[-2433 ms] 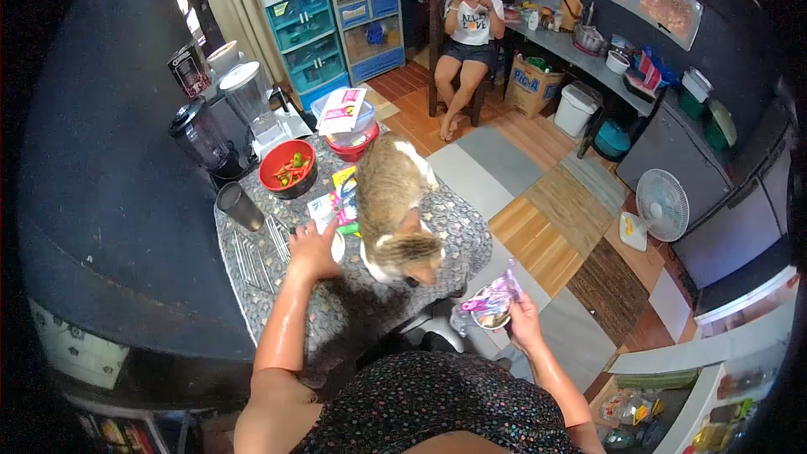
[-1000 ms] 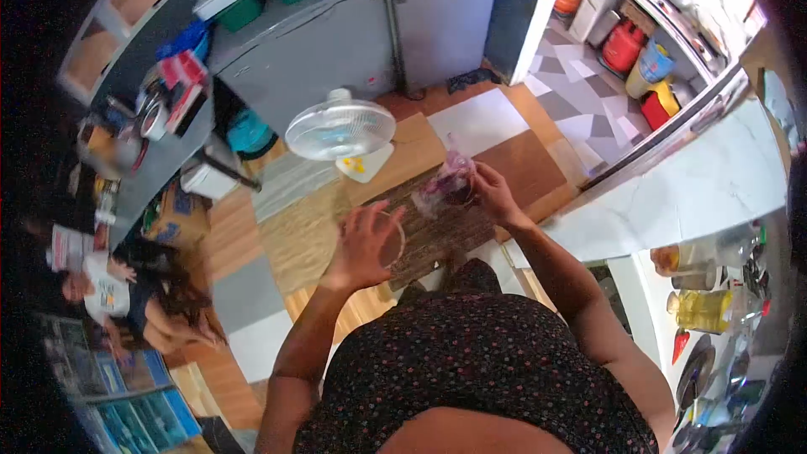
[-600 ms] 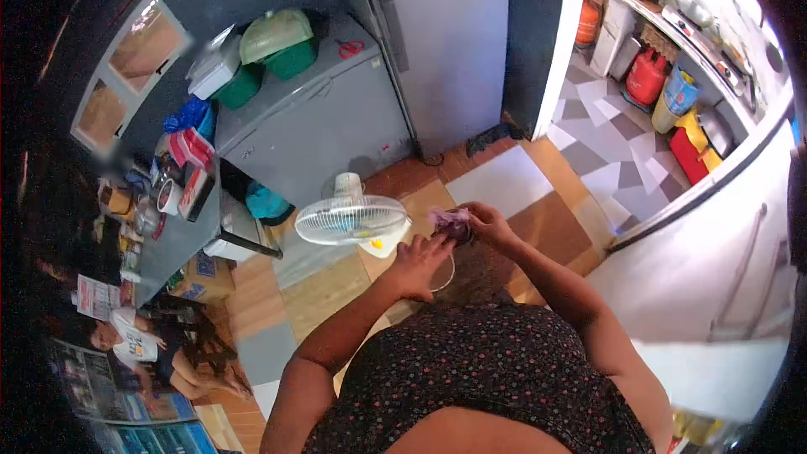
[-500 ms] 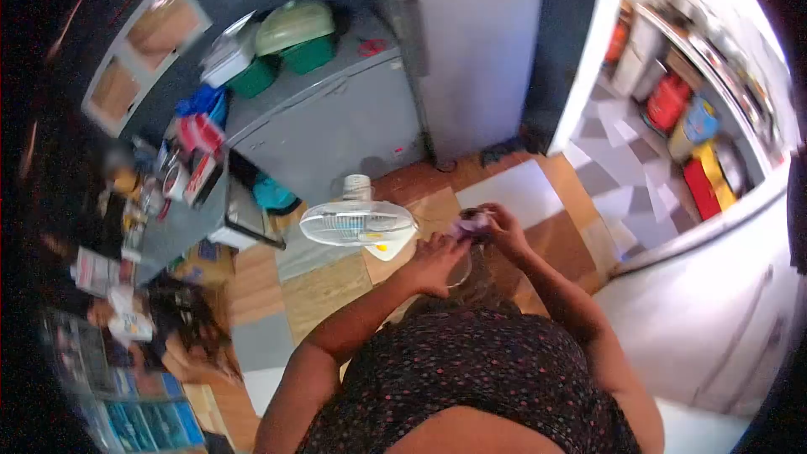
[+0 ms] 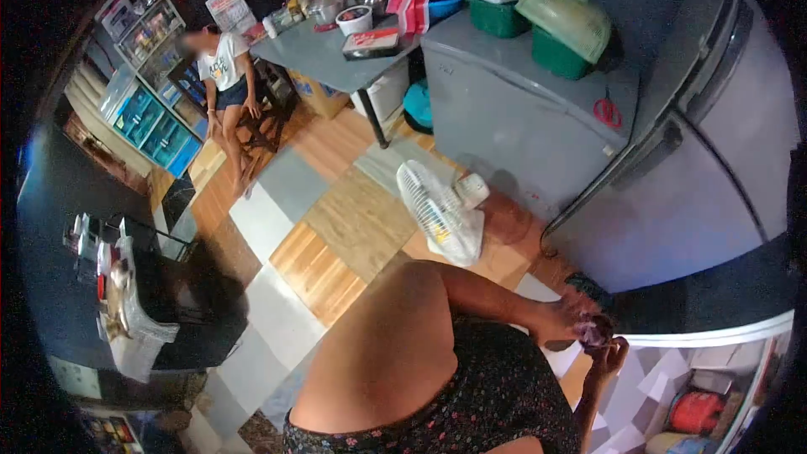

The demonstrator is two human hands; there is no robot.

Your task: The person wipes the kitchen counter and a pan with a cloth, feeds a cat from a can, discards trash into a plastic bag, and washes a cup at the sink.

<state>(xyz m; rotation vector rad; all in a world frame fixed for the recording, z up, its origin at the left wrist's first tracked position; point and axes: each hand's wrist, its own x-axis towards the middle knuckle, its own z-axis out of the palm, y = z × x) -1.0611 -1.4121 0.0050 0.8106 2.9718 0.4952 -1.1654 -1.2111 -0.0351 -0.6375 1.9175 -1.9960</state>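
Observation:
In the head view, a small crumpled purple item [image 5: 595,329] is held between my two hands at the lower right. Its kind cannot be made out. My left hand [image 5: 565,318] is closed around its left side, the fingers partly blurred. From below, my right hand [image 5: 607,359] pinches its lower edge with bent fingers. Both hands are in front of my body, above the floor near the doorway sill. A white electric fan [image 5: 441,214] stands on the floor to the left of my hands.
A grey chest freezer [image 5: 521,122] stands ahead, with green tubs on top, beside a tall refrigerator [image 5: 664,193]. A cluttered grey table [image 5: 324,55] is farther left. Another person [image 5: 225,76] sits beyond it. A white door sill [image 5: 714,335] lies at lower right.
My view has swung left, bringing the seated person and table into fuller view. Hands and purple item now appear lower and farther right, still together.

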